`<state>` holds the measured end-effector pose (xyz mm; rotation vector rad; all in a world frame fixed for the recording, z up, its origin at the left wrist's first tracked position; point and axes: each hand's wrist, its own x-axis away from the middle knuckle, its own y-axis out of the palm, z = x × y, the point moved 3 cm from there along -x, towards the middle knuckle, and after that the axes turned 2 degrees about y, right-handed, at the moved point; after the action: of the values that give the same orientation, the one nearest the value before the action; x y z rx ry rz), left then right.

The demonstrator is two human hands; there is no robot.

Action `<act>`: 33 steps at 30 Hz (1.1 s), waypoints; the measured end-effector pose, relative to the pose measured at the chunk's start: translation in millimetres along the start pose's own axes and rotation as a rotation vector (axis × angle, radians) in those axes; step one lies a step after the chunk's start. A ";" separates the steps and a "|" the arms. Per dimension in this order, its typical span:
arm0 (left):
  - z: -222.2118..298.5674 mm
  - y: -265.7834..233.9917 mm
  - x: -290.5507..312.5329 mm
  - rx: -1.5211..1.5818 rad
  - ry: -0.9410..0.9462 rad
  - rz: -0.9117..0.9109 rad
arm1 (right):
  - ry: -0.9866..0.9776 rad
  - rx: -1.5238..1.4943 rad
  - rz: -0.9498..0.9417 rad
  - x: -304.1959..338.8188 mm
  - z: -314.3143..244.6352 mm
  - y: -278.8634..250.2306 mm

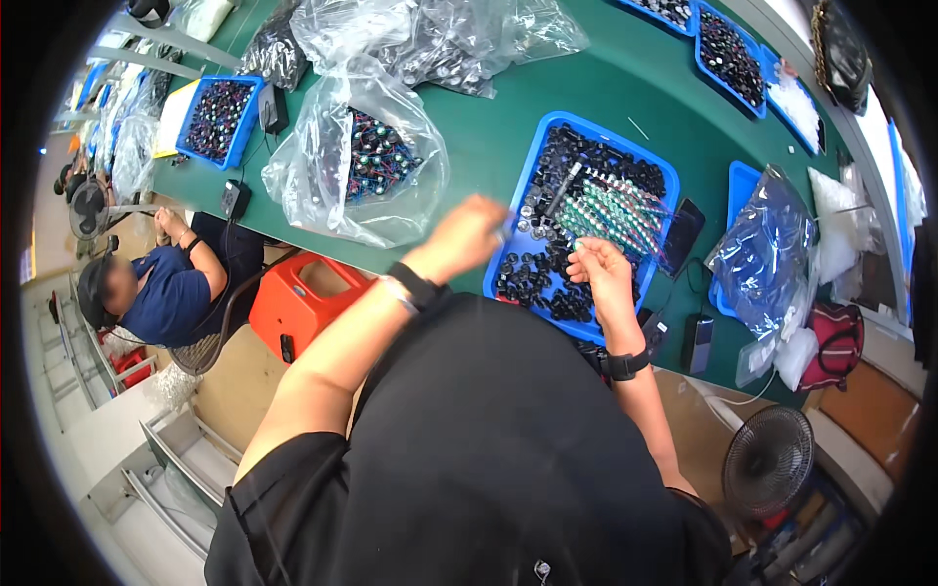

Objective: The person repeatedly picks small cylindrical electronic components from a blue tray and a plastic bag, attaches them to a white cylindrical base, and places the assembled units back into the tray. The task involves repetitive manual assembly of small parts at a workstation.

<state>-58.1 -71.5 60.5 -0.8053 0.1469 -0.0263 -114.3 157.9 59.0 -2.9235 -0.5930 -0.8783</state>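
Note:
My left hand (465, 234) is at the left rim of a blue tray (533, 156), smeared by motion. Its fingers are drawn together around something small and greyish that I cannot make out. Over the tray's near right part, my right hand (600, 268) has thumb and fingers pinched; what they hold, if anything, is too small to name. Many small black round parts (549, 277) fill the tray in loose heaps. A bundle of silver round parts with green and red wires (614, 217) lies across its right side, beside a dark stick-like piece (564, 189).
Left of the tray, a clear plastic bag (293, 186) holds wired parts. More bags (440, 49) lie at the back. Other blue trays (728, 59) line the far right. A black phone (684, 234) is right of the tray. A co-worker (176, 283) sits left, near a red stool (303, 303).

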 end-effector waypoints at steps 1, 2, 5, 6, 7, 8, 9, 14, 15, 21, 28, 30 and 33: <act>1.2 25.8 6.3 -0.107 -0.010 -0.131 | 0.004 0.005 -0.002 0.6 0.4 0.2; 4.9 40.9 9.3 -0.214 -0.025 -0.257 | 0.011 0.016 -0.009 0.8 1.1 0.4; 7.5 59.1 7.9 -0.464 0.007 -0.416 | -0.008 0.019 -0.017 -1.0 2.6 -1.6; 5.8 64.6 7.8 -0.466 0.014 -0.424 | -0.012 0.017 -0.021 -1.0 2.8 -3.1; 3.7 67.3 7.3 -0.472 0.019 -0.431 | -0.006 0.022 -0.017 -0.9 2.8 -3.8; 1.8 69.5 7.0 -0.479 0.024 -0.437 | 0.000 0.027 -0.013 0.1 3.0 -4.8; 0.3 72.3 7.9 -0.487 0.030 -0.474 | 0.006 0.032 -0.010 0.9 3.0 -5.7; 2.6 79.0 12.3 -0.536 0.106 -0.556 | 0.007 0.009 -0.016 1.0 4.2 -8.2; 0.9 79.6 13.0 -0.525 0.104 -0.557 | 0.005 0.009 -0.018 0.9 3.4 -8.4; 3.5 72.1 11.9 -0.493 0.128 -0.587 | 0.003 0.017 -0.027 0.8 4.9 -7.9; 1.6 76.6 16.9 -0.506 0.195 -0.503 | -0.008 0.030 -0.022 1.9 6.8 -8.4; -6.6 75.7 17.2 -0.364 0.136 -0.390 | -0.012 0.032 -0.013 2.6 8.1 -9.5; -20.7 77.7 16.3 -0.040 -0.077 -0.236 | -0.004 0.021 -0.030 2.6 11.5 -9.8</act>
<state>-47.4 -33.7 -11.6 -0.8586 -0.0210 -0.2154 -109.9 169.5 50.0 -2.9061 -0.6444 -0.8636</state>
